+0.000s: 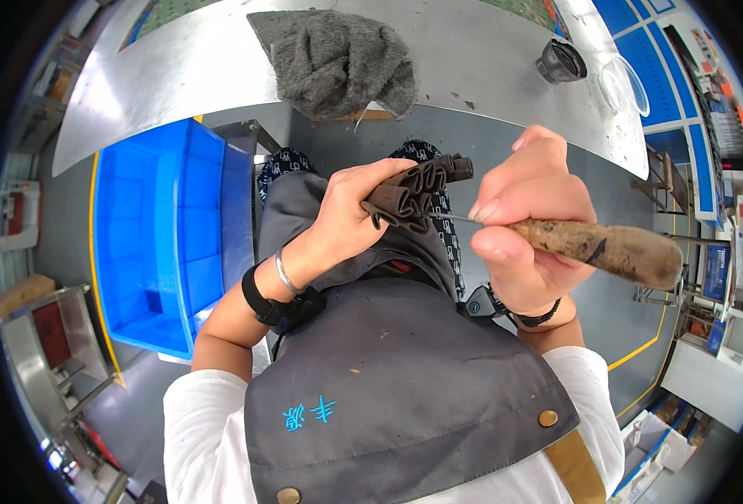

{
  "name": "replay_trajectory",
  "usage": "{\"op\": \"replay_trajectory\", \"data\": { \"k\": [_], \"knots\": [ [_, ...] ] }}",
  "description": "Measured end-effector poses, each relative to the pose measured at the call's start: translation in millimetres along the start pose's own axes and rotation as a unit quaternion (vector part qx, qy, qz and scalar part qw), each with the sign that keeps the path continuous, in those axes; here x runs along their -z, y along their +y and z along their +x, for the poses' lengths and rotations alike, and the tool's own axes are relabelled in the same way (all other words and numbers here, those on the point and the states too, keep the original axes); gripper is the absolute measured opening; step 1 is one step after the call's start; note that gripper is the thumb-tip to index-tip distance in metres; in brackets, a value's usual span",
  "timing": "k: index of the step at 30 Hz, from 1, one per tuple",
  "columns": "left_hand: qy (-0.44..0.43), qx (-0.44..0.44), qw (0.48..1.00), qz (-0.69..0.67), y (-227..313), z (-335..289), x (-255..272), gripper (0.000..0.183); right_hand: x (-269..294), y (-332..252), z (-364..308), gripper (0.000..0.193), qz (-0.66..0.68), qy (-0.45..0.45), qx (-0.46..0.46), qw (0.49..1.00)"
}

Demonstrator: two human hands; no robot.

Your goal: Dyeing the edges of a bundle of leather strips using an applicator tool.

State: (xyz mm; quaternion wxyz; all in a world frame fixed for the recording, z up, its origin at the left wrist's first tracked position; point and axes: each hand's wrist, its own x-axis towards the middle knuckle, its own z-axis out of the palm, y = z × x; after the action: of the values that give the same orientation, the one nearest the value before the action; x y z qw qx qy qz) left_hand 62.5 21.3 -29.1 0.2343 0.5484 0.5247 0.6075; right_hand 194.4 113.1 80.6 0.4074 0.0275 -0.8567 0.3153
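My left hand [348, 208] is closed around a dark brown piece with wavy, folded edges [413, 195]; its material is hard to tell. In my right hand [540, 210] is an awl-like tool with a worn wooden handle [611, 250] and a thin metal shaft [458, 217]. Thumb and fingers pinch it where the shaft leaves the handle. The shaft points left and meets the folds of the brown piece; its tip is hidden there. Both hands are above my lap, in front of the grey apron [397, 361].
A metal table [489, 59] spans the far side, bearing a crumpled grey cloth [338, 63], a black cup-like part [561, 62] and a clear plastic dish [624, 86]. A large blue bin [157, 239] stands at my left. Shelving and boxes line the right.
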Motion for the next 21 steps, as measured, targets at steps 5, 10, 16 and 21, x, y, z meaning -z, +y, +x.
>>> {"op": "replay_trajectory", "data": {
  "k": [5,10,16,21],
  "knots": [
    [0.013,0.004,0.999,0.030,0.0,0.7,0.2,0.034,-2.2,1.8,-2.7,0.025,0.028,0.030,-0.004,0.999],
    [0.011,0.030,0.998,0.047,2.7,1.7,1.8,0.035,3.9,7.0,-3.6,0.029,0.106,0.055,-0.007,0.993],
    [0.004,0.023,1.000,0.013,-0.3,1.2,0.8,0.034,-5.3,12.5,-7.9,0.026,0.093,0.076,-0.025,0.992],
    [0.016,0.018,1.000,0.010,-2.0,-0.9,0.2,0.034,-2.4,11.4,-7.8,0.025,0.090,0.052,-0.027,0.994]
  ]
}}
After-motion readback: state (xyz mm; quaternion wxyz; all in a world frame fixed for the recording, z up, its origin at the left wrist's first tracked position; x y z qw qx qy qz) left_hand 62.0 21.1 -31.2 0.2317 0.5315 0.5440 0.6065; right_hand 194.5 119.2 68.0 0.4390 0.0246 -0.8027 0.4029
